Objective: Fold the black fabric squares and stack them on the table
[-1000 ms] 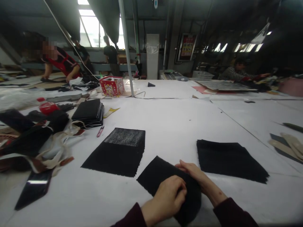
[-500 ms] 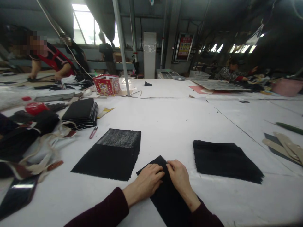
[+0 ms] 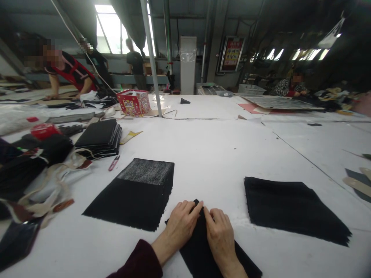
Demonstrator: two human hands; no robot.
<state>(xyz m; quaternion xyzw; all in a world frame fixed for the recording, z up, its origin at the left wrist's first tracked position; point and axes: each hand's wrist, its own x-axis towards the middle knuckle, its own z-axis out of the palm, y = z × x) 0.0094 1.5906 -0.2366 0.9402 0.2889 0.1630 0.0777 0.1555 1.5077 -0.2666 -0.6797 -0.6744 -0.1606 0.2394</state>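
Your left hand and right hand rest palm-down on the black fabric piece, which lies just right of the grey-topped stack. The fingers of both hands are extended and pressed flat on the cloth, with fingertips meeting at its far corner. A second ago the piece was bunched under your hands; it is now spread flat, with both hands closer together.

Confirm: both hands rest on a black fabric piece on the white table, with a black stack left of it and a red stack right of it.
The head view shows the right stack is black, not red. The left hand and right hand do rest on the black fabric piece.
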